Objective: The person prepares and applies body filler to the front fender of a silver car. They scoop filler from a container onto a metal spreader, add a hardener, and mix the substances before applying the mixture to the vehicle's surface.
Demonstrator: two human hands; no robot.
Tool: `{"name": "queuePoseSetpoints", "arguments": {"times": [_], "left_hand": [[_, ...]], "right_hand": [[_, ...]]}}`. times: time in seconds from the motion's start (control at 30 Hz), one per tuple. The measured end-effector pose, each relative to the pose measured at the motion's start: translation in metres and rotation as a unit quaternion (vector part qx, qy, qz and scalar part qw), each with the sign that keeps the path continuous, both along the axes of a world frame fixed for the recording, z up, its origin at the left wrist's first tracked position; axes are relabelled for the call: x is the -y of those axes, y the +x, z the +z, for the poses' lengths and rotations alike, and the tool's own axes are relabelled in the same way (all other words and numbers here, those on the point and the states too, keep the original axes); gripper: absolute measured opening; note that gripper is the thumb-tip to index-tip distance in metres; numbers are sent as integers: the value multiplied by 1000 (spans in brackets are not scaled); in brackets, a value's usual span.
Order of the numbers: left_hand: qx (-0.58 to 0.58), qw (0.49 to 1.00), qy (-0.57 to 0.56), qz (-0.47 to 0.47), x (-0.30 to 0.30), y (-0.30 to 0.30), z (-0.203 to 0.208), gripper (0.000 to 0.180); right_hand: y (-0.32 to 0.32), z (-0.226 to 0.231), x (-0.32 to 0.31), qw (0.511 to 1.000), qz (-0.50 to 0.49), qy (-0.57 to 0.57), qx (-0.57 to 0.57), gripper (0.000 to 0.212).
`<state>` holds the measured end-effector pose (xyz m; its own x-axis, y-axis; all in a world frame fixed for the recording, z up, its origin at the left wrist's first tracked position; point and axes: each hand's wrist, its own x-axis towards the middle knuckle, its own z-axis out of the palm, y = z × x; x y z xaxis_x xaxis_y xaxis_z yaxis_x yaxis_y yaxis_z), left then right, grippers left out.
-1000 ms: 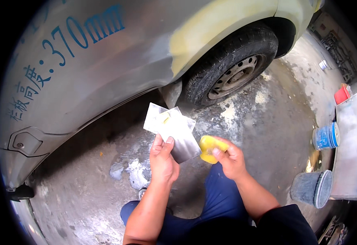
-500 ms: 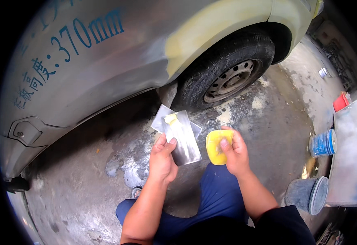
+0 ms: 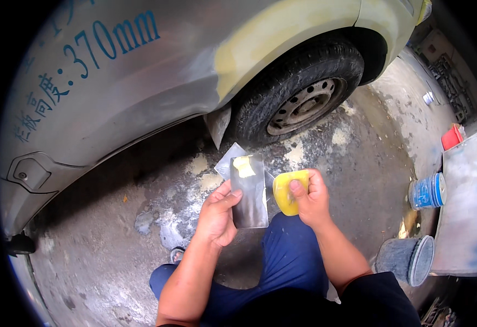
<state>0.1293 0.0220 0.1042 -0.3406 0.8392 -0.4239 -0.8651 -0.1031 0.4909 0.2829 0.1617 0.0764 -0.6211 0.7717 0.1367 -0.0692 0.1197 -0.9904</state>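
Clamped between thumb and fingers, the upper grey plate (image 3: 249, 207) sits in the left hand (image 3: 216, 215), the thumb pressed on its face near the left edge and the fingers curled out of sight underneath. A second, lighter plate (image 3: 226, 162) lies crossed beneath it, one corner jutting out at the upper left; that same pinch probably keeps the pair together, though how the fingers bear on the lower one is hidden. Near the far end of the upper plate sits a dab of pale yellow paste (image 3: 243, 165), well apart from the thumb, which presumably keeps the skin clear of it. The right hand (image 3: 313, 201) is closed on a flat yellow spreader (image 3: 286, 199), thumb on the near face and fingers behind, leaving its rounded left edge free just beside the plates; whether it touches the lower plate's corner I cannot tell. Both hands are above the blue trousers (image 3: 295, 250), close in front of the body, likely for an easy view of the paste. Beyond them stands a grey vehicle body panel (image 3: 124, 92) with a yellowish coated area (image 3: 271, 41) around the wheel arch, above a dusty black tyre (image 3: 252, 111). At the right stand a blue bucket (image 3: 427, 191) and a grey bucket (image 3: 399, 256).
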Motion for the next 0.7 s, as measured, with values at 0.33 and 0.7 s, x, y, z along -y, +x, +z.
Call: {"name": "queuePoseSetpoints", "arguments": {"times": [0.33, 0.7], "left_hand": [[-10, 1000, 6, 6, -3, 5, -8, 34], [-63, 984, -1, 168, -3, -6, -14, 37]], "right_hand": [[-7, 6, 20, 933, -33, 357, -29, 25], [6, -6, 28, 995, -69, 65, -5, 32]]}}
